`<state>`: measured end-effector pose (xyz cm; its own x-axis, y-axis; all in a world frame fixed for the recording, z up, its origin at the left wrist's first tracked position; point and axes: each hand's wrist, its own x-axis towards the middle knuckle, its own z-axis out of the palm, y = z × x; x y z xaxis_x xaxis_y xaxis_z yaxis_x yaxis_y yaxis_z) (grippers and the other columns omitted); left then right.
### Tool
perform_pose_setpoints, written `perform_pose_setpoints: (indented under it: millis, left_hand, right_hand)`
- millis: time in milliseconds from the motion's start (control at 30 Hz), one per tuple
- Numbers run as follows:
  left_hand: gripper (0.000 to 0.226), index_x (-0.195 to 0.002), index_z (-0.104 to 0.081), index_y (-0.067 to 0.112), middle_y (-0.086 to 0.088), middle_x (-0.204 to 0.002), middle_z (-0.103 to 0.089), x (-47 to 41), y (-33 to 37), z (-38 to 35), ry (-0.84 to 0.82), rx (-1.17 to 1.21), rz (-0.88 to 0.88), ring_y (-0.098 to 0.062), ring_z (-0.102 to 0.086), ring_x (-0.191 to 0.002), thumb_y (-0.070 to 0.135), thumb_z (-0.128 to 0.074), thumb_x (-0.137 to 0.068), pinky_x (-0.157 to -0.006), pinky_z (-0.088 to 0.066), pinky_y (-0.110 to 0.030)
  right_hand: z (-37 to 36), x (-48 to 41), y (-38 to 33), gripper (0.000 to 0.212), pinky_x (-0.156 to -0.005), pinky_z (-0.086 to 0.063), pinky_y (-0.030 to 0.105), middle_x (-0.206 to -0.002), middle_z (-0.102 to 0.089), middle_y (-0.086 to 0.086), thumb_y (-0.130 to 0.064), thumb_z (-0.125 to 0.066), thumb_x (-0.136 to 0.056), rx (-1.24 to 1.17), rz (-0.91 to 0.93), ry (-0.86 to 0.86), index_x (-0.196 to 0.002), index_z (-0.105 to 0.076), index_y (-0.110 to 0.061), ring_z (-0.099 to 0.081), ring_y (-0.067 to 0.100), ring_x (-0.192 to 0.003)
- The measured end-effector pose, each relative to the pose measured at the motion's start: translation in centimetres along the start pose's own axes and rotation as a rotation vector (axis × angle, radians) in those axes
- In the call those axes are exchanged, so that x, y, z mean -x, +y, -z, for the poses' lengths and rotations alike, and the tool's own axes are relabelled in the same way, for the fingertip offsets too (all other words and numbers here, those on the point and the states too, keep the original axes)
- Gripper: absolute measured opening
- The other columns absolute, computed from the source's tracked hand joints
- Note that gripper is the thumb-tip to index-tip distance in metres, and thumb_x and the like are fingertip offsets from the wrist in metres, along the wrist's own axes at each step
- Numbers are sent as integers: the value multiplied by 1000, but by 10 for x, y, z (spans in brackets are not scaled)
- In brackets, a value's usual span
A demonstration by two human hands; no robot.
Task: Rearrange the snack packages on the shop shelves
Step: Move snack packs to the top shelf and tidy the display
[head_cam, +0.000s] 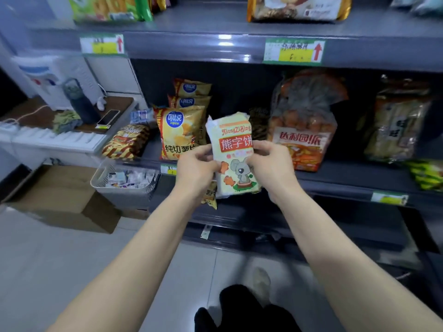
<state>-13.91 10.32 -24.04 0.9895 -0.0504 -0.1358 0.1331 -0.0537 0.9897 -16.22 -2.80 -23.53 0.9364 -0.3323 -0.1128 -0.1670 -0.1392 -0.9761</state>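
While the biscuit packet was held upright in front of the middle shelf, both hands were closed on it: the left hand pinched its left edge, the right hand gripped its right edge, fingers curled over the front. Long axis: vertical, top tilted slightly left. Neither hand was clearly nearer; the packet sat between them, just forward of the shelf lip.

Position relative to stock: chip bags stood to its left, a large orange bag of cakes to its right. An open stretch of shelf lay directly behind it, likely the slot the next move would depend on.

Legible writing: "XiongZiBing" and 熊字饼 on the packet, with a cartoon koala; "copico" and 纯切薯片 on the chip bags; 达利园派 on the cake bag. Price tags on the upper shelf edge bore red arrows; their text was too blurred to read.
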Motion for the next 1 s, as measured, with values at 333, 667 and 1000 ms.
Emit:
perform_pose_setpoints:
  millis: [333,667,1000]
  left_hand:
    - [28,-104,-66,17,7,-87,-70,49,79,-44,-140,-27,-346,-2,-67,-79,0,-66,-83,-57,-51,-11]
    - [26,-104,-68,12,-2,-93,-72,34,176,-179,-315,38,-570,-13,-70,-84,-3,-64,-83,-61,-56,-21]
    - [26,-106,-69,11,7,-87,-68,-27,230,-326,-250,34,-658,0,-65,-80,-1,-63,-85,-66,-56,-15]
  right_hand:
    - [80,51,-56,33,-62,-57,20,-82,-70,-9,8,-53,-86,-161,323,185,-88,-66,-23,-70,1,-72]
    - [218,23,-118,23,-66,-57,20,-92,-70,-6,1,-58,-89,-212,528,395,-102,-66,-16,-69,3,-84]
    - [344,-91,-151,26,-78,-57,32,-95,-69,0,4,-61,-85,-28,610,482,-99,-64,-17,-67,14,-92]
